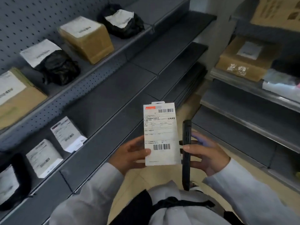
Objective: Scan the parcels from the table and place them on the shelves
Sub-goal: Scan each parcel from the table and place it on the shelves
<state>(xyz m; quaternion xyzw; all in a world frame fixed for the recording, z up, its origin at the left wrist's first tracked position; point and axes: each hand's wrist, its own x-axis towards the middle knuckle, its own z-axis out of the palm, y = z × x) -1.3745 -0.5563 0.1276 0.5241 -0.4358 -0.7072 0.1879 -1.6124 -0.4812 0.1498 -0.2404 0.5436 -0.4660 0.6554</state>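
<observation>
- We are holding a flat white parcel (159,135) in our left hand (129,154), thumb pinching its lower edge, label and barcodes facing us.
- We are gripping the dark scanner (186,153) edge-on in our right hand (209,157), fingers wrapped around it, just beside the parcel.
- We cannot tell whether this parcel is scanned yet; shelving it is still ahead.
- Up and left of our hands, the upper shelf (97,62) is carrying four parcels: two brown boxes and two black bags.
- Left of our hands, the lower shelf (103,120) is carrying two white packs and a black bag; most of it is bare.
- Right of our hands, another rack (243,98) is holding more boxes, too blurred to count.
</observation>
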